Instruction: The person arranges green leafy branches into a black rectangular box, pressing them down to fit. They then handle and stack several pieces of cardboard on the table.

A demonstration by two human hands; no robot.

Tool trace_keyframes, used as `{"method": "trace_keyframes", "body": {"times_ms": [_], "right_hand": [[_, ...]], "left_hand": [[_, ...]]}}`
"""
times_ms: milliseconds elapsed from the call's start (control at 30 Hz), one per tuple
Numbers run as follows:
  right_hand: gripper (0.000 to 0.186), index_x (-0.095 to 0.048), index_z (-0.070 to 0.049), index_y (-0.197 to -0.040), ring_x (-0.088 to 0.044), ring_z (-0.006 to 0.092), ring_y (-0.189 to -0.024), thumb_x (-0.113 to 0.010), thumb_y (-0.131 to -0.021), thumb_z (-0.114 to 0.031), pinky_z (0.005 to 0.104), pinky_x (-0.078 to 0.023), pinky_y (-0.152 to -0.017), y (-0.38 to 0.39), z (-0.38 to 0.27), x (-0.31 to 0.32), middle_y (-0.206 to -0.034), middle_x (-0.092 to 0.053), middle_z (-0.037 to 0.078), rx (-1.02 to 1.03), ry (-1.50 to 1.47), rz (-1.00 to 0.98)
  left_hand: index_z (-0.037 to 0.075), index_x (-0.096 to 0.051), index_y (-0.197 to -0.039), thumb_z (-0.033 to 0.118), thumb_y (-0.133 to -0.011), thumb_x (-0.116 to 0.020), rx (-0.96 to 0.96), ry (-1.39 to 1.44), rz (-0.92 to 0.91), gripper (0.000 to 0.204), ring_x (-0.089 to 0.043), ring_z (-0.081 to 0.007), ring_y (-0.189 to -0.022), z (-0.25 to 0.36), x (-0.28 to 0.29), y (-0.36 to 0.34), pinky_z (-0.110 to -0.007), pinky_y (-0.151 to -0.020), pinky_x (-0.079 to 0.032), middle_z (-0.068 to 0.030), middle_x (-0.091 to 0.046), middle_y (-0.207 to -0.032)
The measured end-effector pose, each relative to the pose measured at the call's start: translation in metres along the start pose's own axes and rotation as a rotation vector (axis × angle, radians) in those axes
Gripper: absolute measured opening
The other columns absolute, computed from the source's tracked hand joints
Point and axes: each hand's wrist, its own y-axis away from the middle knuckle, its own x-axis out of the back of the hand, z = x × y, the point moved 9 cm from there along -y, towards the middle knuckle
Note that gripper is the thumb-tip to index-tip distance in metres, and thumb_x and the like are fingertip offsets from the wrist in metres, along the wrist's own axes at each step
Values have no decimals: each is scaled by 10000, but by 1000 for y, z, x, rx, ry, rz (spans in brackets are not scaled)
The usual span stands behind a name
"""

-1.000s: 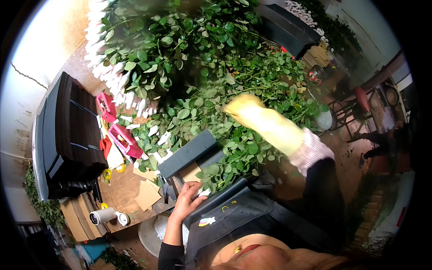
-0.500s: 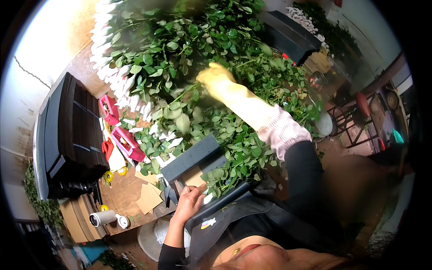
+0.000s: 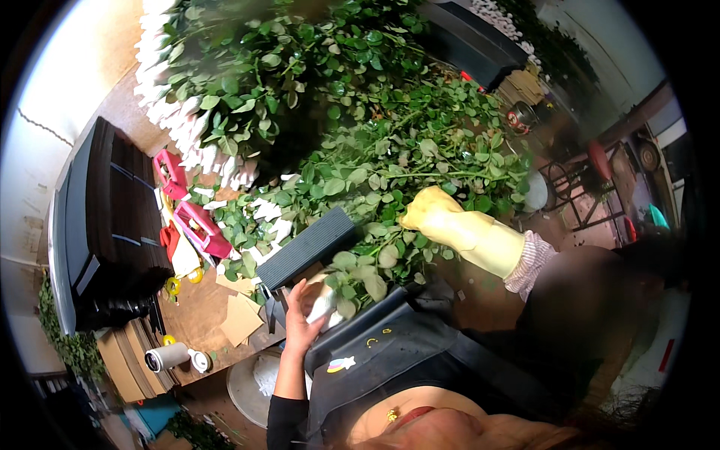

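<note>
Lying loose, many stems (image 3: 409, 124) are left; one sleeved bud (image 3: 322, 302) is framed by spread left hand (image 3: 301, 327); right hand (image 3: 433, 211) grip unclear.

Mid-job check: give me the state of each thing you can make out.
Left hand: fingers spread, beside a white stem tip
Right hand: gloved, fingers curled; grip unclear
Leafy stems: heaped
Ribbed dark block: lying slanted
Pink dispensers: side by side
Cardboard pieces: flat, overlapping
</note>
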Motion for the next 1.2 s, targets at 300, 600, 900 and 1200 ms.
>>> {"method": "trace_keyframes", "body": {"times_ms": [300, 600, 900, 1200], "right_hand": [[360, -660, -204, -1311, -702, 293, -1014, -643, -967, -305, 418, -554, -933, 18, 28, 34, -1112, -737, 105, -214, -336, 191], [276, -715, -128, -1185, -672, 222, -1154, -737, -910, -154, 421, -535, -960, -40, 117, -38, -1234, -717, 59, -734, -165, -446], [242, -779, -68, -1028, -743, 288, -785, -684, -829, 33, 392, -609, -709, -16, 153, 150, -884, -760, 134, -111, -36, 970], [374, -677, -107, -1297, -657, 243, -1159, -657, -927, -160, 420, -563, -969, -182, 101, 62, -1291, -670, 92, -534, 138, -446]], "left_hand": [[36, -621, -1307, 53, -855, -783, 44, -203, -33, 480, -623, -280, -1189, 41, -4, -3, -343, -933, -564, -148, -602, -1317], [26, -577, -1311, 54, -881, -745, 0, -253, -56, 462, -608, -291, -1174, 44, -1, -3, -358, -976, -511, -164, -581, -1309], [23, -580, -1305, 57, -880, -748, -7, -229, -98, 458, -607, -293, -1193, 45, -7, -7, -364, -991, -509, -166, -580, -1322], [38, -650, -1221, 80, -864, -763, 10, -244, -70, 376, -634, -298, -1153, 50, 0, -9, -360, -950, -527, -155, -638, -1274]]}}
